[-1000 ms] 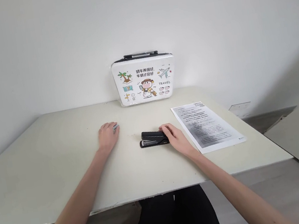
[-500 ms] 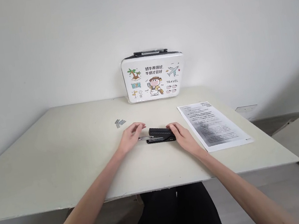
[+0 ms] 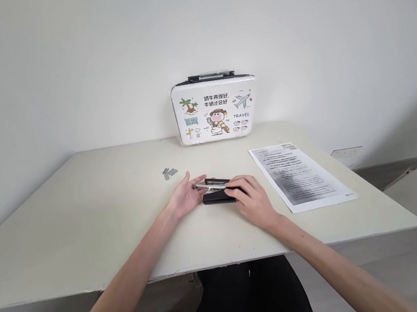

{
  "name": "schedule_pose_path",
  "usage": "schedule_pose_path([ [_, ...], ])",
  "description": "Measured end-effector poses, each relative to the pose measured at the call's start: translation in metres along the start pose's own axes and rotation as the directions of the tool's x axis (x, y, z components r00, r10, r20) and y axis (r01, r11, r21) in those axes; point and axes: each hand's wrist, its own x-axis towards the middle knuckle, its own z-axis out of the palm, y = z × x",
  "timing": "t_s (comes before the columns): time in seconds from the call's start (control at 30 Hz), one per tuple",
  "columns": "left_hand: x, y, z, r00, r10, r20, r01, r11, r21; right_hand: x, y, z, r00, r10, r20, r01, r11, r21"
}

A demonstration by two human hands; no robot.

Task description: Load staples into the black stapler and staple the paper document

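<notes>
A black stapler (image 3: 217, 197) is held tilted over the white table, its silver metal rail (image 3: 213, 185) turned into sight. My right hand (image 3: 253, 199) wraps round its right end from above, with the fingertips on the rail and body. At its left end is my left hand (image 3: 186, 196), palm turned up, thumb spread away and fingers stretched towards the tip of the rail. Whether those fingers bear any weight is hard to see. Several grey staple strips (image 3: 170, 172) lie in a small pile beyond my left hand.
Printed sheets (image 3: 301, 175) lie to the right of my right hand. At the back, a white cartoon case (image 3: 217, 110) with a black handle stands against the wall. The table's (image 3: 87, 238) front edge runs just ahead of my lap.
The stapler has been tipped over, so its rail side now shows. My right hand has shifted its grip over the top, and my left hand has rolled palm up with fingers spreading.
</notes>
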Motion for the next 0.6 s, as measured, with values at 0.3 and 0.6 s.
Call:
schedule_pose_path([
  [0.3,0.004,-0.002,-0.001,0.996,0.065,-0.057,-0.064,0.998,0.023,0.001,-0.004,-0.004,0.996,-0.016,-0.085,0.004,0.992,-0.129],
  [0.6,0.003,0.003,-0.009,0.823,0.568,-0.005,-0.399,0.584,0.707,-0.003,0.008,-0.004,0.968,0.238,-0.076,-0.242,0.969,-0.05],
])
